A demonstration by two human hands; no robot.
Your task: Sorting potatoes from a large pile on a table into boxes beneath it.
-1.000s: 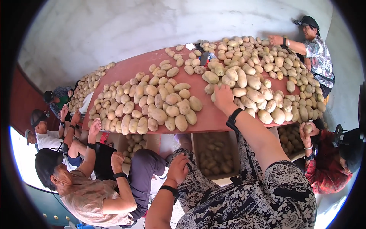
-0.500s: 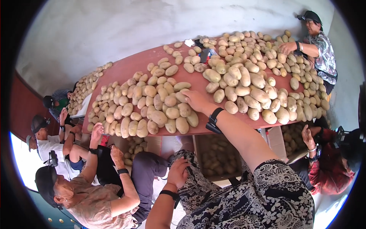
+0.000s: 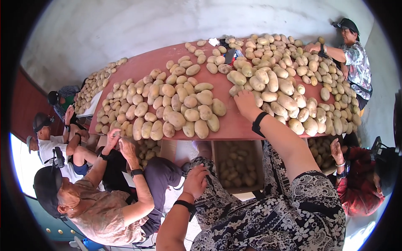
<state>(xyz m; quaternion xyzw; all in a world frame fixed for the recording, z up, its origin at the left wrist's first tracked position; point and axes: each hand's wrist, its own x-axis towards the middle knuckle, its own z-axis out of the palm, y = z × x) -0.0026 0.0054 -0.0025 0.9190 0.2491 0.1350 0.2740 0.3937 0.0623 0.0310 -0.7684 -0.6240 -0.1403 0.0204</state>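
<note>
On the far side of the red table [image 3: 234, 125], a small white card [image 3: 214, 41] is seen lying flat near the back edge, and just right of it a dark, flat, oblong packet [image 3: 230, 55] with a bit of blue at its side is wedged among the potatoes; nothing on either can be read at this size. Below the table's near edge, an open brown crate [image 3: 236, 167] is seen, filled with more potatoes.

The right hand [image 3: 246, 103] is stretched out over the tabletop, palm down, fingers spread and laid against the near edge of the right-hand potato heap [image 3: 284, 90]; no potato is clamped in it. A black band is worn on that wrist. The heap itself is made up of long, pale yellow-tan tubers, smooth-skinned and dusty (the biggest ones lie nearest the fingers). A second heap [image 3: 167, 106] of rounder potatoes is spread well apart to the left.

The left hand [image 3: 196, 180] is held low, below the table edge, resting loosely curled on the patterned lap, with nothing gripped. A co-worker's hands [image 3: 119, 144] are raised at the left heap's near edge.
</note>
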